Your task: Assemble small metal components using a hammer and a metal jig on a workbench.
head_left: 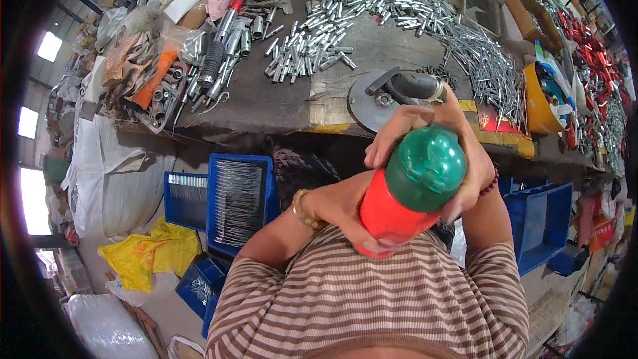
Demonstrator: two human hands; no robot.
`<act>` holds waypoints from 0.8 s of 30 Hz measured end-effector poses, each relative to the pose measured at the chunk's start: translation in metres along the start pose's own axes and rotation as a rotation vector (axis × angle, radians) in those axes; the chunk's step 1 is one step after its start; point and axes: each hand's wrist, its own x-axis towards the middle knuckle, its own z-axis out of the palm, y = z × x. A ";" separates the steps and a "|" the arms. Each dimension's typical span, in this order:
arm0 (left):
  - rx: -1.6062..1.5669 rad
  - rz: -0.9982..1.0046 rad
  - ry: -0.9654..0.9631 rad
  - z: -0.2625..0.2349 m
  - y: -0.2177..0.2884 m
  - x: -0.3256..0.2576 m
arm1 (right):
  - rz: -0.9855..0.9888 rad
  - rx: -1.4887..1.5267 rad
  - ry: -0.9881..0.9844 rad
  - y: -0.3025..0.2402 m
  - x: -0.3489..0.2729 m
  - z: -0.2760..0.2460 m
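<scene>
The left hand (349, 216) wraps the red lower body of the bottle (409, 193), its thumb across the near side. The right hand (473, 153) curls around the green dome (425, 166), fingers bent over its far side; motion and foreshortening make exact fingertip contact hard to judge. The bottle is raised between the two hands, tilted, in front of the striped shirt (372, 299).

The dome already sits on the red body; whether it is fully fastened cannot be told. The bottle is not set down anywhere.

Just beyond the bottle, a grinder (365, 110) lies at the edge of the counter (379, 50). Farther beyond are loose heaps of metal tubes (306, 50) and, to its right, thin rods (495, 73), none touched by the hands.

Left of the bottle stand blue crates (269, 203), then a yellow bag (149, 252) with reddish print. Beyond it to the right, a red label (495, 119) carries yellowish characters. No lettering shows on the bottle's visible side.
</scene>
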 end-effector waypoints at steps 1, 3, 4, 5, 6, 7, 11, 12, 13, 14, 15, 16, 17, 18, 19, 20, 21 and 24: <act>0.002 0.001 0.003 -0.008 -0.008 -0.001 | 0.016 0.108 -0.095 0.001 0.007 0.001; 0.055 0.126 -0.259 -0.025 -0.026 0.001 | -0.217 0.081 -0.201 0.015 0.022 0.008; 0.056 0.126 -0.254 -0.026 -0.027 0.001 | -0.241 0.215 -0.199 0.015 0.030 0.017; 0.070 0.136 -0.248 -0.026 -0.027 0.001 | -0.264 0.350 -0.199 0.016 0.034 0.021; 0.083 0.143 -0.254 -0.022 -0.021 0.005 | -0.268 0.344 -0.197 0.014 0.034 0.019; 0.098 0.151 -0.259 -0.017 -0.013 0.008 | -0.294 0.344 -0.248 0.012 0.035 0.017; 0.160 0.194 -0.250 0.002 0.019 0.014 | -0.160 0.173 0.299 -0.009 0.013 0.041; 0.324 0.205 -0.142 0.005 0.026 0.010 | -0.084 0.126 0.294 -0.023 0.011 0.033; 0.327 0.206 -0.133 0.011 0.028 0.006 | -0.004 0.090 0.283 -0.032 0.007 0.023; 0.322 0.224 0.133 0.017 0.028 0.001 | -0.002 0.097 0.276 -0.035 0.004 0.028; 0.309 0.239 0.402 0.022 0.027 -0.004 | 0.032 0.055 0.410 -0.035 -0.006 0.039; 0.231 0.219 0.533 0.029 0.027 -0.004 | 0.061 0.009 0.543 -0.035 -0.014 0.050; 0.233 0.219 0.541 0.027 0.020 -0.004 | 0.063 0.016 0.538 -0.032 -0.019 0.054; 0.469 0.284 0.644 0.020 0.008 -0.004 | 0.117 -0.293 0.486 -0.026 -0.024 0.055; 0.705 0.345 0.737 0.012 -0.004 -0.004 | 0.170 -0.602 0.429 -0.019 -0.031 0.057; 0.707 0.385 0.733 0.007 -0.014 -0.006 | 0.169 -0.595 0.545 -0.007 -0.030 0.069; 0.708 0.384 0.735 0.006 -0.016 -0.008 | 0.168 -0.593 0.543 -0.002 -0.032 0.065; 0.406 0.283 0.588 0.013 -0.017 -0.014 | 0.109 -0.595 0.457 0.006 -0.029 0.057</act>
